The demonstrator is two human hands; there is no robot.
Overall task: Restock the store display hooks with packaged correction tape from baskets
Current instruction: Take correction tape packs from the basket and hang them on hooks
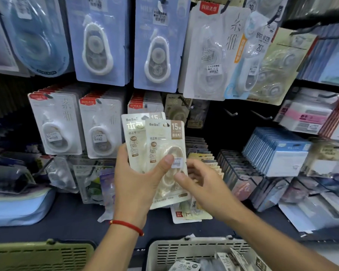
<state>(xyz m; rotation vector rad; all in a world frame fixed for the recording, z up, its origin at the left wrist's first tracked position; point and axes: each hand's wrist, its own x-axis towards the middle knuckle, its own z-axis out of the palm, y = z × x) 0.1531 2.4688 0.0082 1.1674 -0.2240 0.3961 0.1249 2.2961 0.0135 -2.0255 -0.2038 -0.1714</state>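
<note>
Packs of cream correction tape [160, 153], two overlapping, are pinched upright by the left hand [137, 180], thumb pressed on the front pack's blister. The front pack's lower right edge is touched by the right hand [202, 184], fingers curled behind it. Below the grip a grey basket [194, 251] holds more packs; above it a bare hook [231, 113] juts from the rack.

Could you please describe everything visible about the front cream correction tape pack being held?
The front cream correction tape pack is a glossy card with a clear blister over a pale dispenser, marked "15M" at its top corner, with a small barcode sticker. It stands upright, overlapping a matching pack behind. The left hand grips both, thumb on the blister; the right hand pinches its lower right edge.
</note>
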